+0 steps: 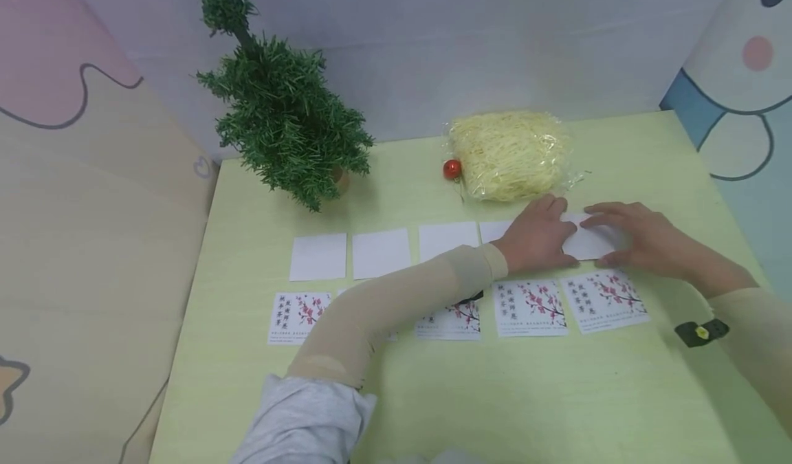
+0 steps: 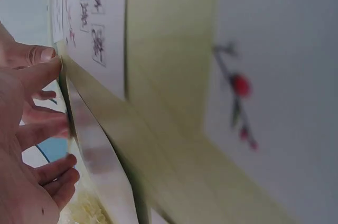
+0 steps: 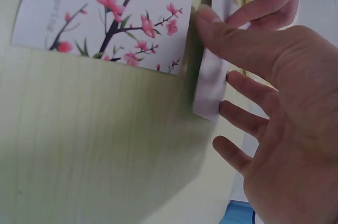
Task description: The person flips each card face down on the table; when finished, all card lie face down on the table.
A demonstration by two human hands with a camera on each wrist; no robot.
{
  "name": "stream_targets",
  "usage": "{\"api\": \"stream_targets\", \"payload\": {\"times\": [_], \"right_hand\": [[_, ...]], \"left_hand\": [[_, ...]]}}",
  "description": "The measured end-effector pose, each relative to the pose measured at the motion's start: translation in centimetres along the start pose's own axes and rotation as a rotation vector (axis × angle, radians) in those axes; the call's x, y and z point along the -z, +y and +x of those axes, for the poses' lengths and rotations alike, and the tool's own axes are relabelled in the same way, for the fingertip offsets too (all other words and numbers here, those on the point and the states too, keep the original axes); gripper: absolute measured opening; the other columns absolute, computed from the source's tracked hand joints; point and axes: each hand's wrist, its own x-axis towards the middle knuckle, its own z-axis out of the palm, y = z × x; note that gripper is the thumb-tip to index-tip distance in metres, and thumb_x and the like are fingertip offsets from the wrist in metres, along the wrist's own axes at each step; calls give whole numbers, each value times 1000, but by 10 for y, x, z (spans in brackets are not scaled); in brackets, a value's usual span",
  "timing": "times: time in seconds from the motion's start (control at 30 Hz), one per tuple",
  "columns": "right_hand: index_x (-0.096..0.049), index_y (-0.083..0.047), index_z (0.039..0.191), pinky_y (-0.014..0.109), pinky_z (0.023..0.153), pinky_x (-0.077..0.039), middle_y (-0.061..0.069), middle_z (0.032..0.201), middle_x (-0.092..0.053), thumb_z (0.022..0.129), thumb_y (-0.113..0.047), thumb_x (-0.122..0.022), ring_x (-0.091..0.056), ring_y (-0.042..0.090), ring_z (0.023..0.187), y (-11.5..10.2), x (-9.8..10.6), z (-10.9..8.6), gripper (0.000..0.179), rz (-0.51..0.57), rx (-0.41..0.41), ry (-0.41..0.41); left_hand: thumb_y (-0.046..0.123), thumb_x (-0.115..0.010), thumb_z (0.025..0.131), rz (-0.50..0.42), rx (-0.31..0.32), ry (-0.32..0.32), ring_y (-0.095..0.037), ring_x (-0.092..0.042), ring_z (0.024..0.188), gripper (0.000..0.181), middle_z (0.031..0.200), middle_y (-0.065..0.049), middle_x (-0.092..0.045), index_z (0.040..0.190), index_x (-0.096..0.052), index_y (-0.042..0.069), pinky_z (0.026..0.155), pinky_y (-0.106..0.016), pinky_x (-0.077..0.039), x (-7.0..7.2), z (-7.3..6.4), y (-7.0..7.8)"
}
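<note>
A blank white card [image 1: 584, 240] lies at the right end of the back row, between my two hands. My left hand [image 1: 537, 236] is at its left edge, thumb toward the near side. Across from it, my right hand [image 1: 650, 240] spreads over the right part, thumb near the close edge and fingertips on or by the far side. The right wrist view shows the fingers loosely bent along the white card [image 3: 211, 84]; whether they grip it is unclear. Just in front lies a printed card [image 1: 605, 300] with pink blossoms and dark characters.
More blank cards [image 1: 318, 258] continue the back row leftward, with printed cards [image 1: 531, 308] in front, partly under my left forearm. Behind them stand a small green tree [image 1: 291, 106], a red ball ornament [image 1: 452, 169] and a bag of yellow shredded filler [image 1: 510, 155].
</note>
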Motion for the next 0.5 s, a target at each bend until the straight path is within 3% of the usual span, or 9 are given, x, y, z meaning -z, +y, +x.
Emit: {"api": "stream_targets", "payload": {"times": [0.1,0.23,0.5], "right_hand": [[-71,-10,142,79,106,-35,24,163,-51,88,-25,-94,-46,54,145,-1,0,-1,60,-50,-16,-1],[-74,-10,137,74,102,-37,23,158,-56,89,-20,-93,-51,52,140,-2,-1,0,52,-111,0,42],[-73,-10,135,71,100,-34,22,155,-59,89,-20,-93,-49,50,140,-10,-5,4,52,-139,-20,53]], "left_hand": [[79,-56,101,62,-21,-13,-12,-41,128,64,141,5,-50,145,-71,34,119,-28,-32,-1,0,0],[80,-52,103,73,-42,-40,-11,-42,135,70,148,6,-52,154,-64,34,125,-31,-28,1,1,-1],[76,-51,106,3,-25,-26,-13,-36,153,72,165,5,-46,165,-50,34,135,-38,-19,-6,-8,-5]]}}
